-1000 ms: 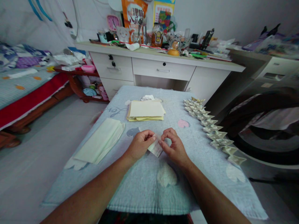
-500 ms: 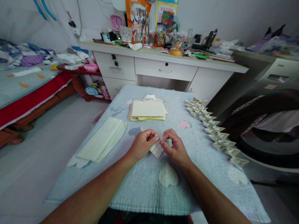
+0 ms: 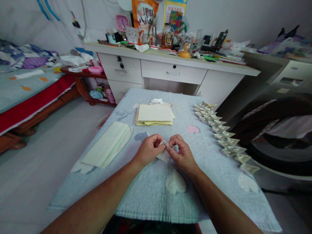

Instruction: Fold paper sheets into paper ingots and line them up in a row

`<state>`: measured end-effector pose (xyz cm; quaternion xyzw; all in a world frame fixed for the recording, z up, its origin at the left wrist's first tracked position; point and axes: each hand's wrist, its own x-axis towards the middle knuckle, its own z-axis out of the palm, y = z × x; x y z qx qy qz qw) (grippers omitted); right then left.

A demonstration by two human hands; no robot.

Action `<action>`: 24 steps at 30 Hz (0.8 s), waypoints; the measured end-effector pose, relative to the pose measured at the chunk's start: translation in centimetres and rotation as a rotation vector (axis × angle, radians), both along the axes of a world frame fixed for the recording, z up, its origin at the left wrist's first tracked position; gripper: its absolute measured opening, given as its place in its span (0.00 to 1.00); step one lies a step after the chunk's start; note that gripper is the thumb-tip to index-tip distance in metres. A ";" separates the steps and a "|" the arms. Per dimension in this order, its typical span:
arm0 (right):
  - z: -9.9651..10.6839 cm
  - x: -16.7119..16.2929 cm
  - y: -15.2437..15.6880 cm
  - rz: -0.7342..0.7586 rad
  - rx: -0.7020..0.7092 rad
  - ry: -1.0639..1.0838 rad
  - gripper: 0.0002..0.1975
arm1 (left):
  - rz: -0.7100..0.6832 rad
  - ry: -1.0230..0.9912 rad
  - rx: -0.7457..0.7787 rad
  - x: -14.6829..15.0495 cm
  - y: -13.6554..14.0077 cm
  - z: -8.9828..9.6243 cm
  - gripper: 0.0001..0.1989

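A small folded piece of paper (image 3: 164,156) with faint markings is held between my two hands over the cloth-covered table. My left hand (image 3: 150,149) pinches its left upper edge between thumb and fingers. On the other side my right hand (image 3: 181,152) has thumb and fingertips closed at the paper's upper right. Fingers cover the paper's top part. Beyond my hands lies a stack of cream and yellow paper sheets (image 3: 155,113). Left of them rests a folded pale green sheet (image 3: 107,144). A row of several folded paper boats (image 3: 227,142) runs along the table's right side.
A blue cloth (image 3: 151,201) covers the table. Behind stands a white desk (image 3: 170,66) crowded with jars and packets. A washing machine (image 3: 287,84) stands at right, a bed (image 3: 31,81) at left. Crumpled white tissue (image 3: 156,101) lies behind the paper stack.
My fingertips have drawn closer together on the folded paper, and the right hand has shifted slightly left. The paper stack, green sheet and boats lie as before.
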<state>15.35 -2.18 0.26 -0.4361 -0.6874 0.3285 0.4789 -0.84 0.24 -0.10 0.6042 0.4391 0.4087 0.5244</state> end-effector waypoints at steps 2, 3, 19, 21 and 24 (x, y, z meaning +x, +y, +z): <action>0.0 0.0 0.0 0.002 -0.002 0.001 0.06 | -0.037 -0.059 -0.064 0.0 0.1 0.0 0.08; 0.0 0.0 0.0 0.001 -0.003 -0.002 0.06 | -0.043 -0.079 -0.085 0.1 0.1 0.0 0.08; 0.1 0.0 -0.2 0.000 0.061 -0.076 0.02 | -0.014 0.083 0.120 0.4 -0.2 -0.2 0.05; 0.2 -0.1 -0.3 0.003 0.064 -0.076 0.02 | -0.021 0.128 0.139 0.3 -0.1 -0.2 0.05; 0.4 -0.1 -0.4 0.009 0.066 -0.086 0.02 | -0.036 0.182 0.146 0.1 0.0 -0.2 0.04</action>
